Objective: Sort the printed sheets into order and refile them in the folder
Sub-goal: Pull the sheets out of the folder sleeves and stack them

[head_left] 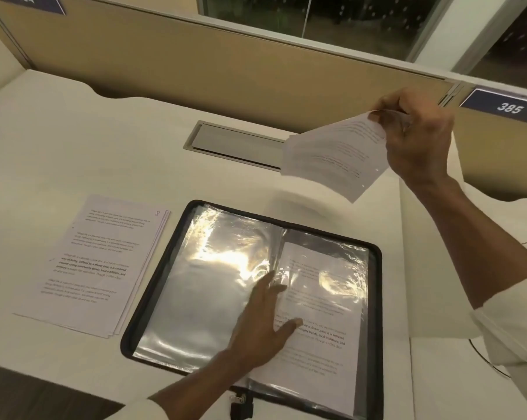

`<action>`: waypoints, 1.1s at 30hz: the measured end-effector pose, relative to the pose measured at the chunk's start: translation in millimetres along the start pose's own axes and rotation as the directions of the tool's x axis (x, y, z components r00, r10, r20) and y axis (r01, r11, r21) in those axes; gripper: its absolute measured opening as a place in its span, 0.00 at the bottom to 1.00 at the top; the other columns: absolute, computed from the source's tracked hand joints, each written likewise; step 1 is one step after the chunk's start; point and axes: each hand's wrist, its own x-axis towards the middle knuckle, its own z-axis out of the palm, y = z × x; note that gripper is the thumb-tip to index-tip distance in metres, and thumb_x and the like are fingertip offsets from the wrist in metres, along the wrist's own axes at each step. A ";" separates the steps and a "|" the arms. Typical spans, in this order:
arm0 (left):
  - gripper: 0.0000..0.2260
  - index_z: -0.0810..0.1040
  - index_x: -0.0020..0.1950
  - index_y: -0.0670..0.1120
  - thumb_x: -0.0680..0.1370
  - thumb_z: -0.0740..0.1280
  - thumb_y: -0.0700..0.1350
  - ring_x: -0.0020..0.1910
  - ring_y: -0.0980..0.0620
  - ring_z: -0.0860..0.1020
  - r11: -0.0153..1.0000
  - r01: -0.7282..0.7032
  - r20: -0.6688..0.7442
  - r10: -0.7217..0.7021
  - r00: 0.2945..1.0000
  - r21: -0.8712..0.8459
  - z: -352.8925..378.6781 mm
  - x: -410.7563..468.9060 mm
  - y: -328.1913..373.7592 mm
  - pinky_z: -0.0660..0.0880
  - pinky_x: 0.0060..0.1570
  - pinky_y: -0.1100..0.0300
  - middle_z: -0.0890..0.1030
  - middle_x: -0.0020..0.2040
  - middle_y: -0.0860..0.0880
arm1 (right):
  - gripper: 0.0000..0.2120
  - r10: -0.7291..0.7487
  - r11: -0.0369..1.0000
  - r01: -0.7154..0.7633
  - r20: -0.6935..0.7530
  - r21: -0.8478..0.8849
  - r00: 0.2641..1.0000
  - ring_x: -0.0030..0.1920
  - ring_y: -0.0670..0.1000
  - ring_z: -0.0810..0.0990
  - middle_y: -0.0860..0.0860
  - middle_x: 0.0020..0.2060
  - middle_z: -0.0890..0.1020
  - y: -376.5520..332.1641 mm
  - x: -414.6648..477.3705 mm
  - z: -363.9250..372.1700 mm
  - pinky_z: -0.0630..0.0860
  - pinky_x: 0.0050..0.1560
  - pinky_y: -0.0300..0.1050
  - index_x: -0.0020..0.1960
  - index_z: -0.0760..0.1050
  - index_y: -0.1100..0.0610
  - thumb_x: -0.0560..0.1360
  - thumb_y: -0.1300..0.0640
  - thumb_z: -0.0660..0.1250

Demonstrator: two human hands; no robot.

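Folder open flat on desk, near edge cut off. Left hand, fingers spread, presses on its sleeves by the spine. Right hand pinches sheets held above the desk; count unclear. Stack lies left of folder; print unreadable.

The open folder has a black, matt border that looks like woven cloth. Its clear plastic pockets are glossy and crinkled, throwing back bright glare, and a small shiny metal zip pull hangs at its near edge. The stack of sheets toward the desk's left edge and the raised sheets over its far right corner are thin, matt white paper printed in black. The desk has a smooth, matt, off-white top, its inset hatch is dull grey metal, and the partition along the far edge looks like beige cloth.
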 end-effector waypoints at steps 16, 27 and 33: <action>0.14 0.84 0.56 0.49 0.77 0.76 0.56 0.47 0.51 0.88 0.886 0.145 -0.325 -0.307 0.894 -0.440 -197.0 -18.9 -29.5 0.86 0.44 0.53 0.88 0.49 0.54 | 0.03 0.171 0.653 -0.599 0.680 0.464 0.713 0.39 0.46 0.81 0.51 0.39 0.87 -126.0 -31.6 63.9 0.78 0.42 0.44 0.46 0.85 0.56 0.77 0.63 0.76; 0.08 0.86 0.55 0.49 0.81 0.72 0.52 0.46 0.51 0.87 0.751 0.281 -0.334 -0.552 0.764 -0.598 -272.0 -55.6 -125.5 0.85 0.47 0.47 0.89 0.48 0.52 | 0.24 0.426 -0.002 -0.964 0.872 0.268 0.241 0.45 0.57 0.88 0.59 0.52 0.88 -223.3 -109.9 187.2 0.86 0.52 0.55 0.63 0.78 0.61 0.70 0.63 0.82; 0.08 0.85 0.49 0.48 0.80 0.75 0.52 0.44 0.47 0.87 0.752 0.414 -0.342 -0.621 0.705 -0.512 -315.1 -57.5 -188.0 0.79 0.40 0.55 0.88 0.45 0.52 | 0.21 0.300 0.132 -0.982 0.938 0.138 0.173 0.51 0.53 0.89 0.51 0.54 0.89 -295.2 -164.9 245.8 0.86 0.48 0.52 0.63 0.82 0.59 0.71 0.66 0.81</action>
